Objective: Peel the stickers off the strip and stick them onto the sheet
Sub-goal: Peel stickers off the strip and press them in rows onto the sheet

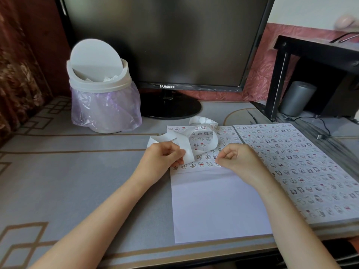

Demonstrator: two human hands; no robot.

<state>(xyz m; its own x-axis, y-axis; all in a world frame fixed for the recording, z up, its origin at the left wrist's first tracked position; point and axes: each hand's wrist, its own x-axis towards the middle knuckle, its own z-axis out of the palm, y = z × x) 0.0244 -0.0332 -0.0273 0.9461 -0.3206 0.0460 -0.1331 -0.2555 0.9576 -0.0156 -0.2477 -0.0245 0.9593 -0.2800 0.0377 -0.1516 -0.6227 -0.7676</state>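
A white sheet (217, 206) lies on the desk in front of me, its upper part covered with rows of small cartoon stickers. A long white backing strip (196, 140) curls in loops over the sheet's top. My left hand (163, 158) pinches the strip's near end at the sheet's left edge. My right hand (239, 160) has its fingers curled, fingertips down on a round sticker (217, 164) at the end of the lowest sticker row. Whether the fingers still pinch that sticker or only press it is hidden.
A stack of sheets full of stickers (297, 164) lies to the right. A white bin (103, 88) with a purple bag stands at the back left, a black monitor (167, 43) behind. A black stand (314, 74) and a cable (322, 131) are at the far right.
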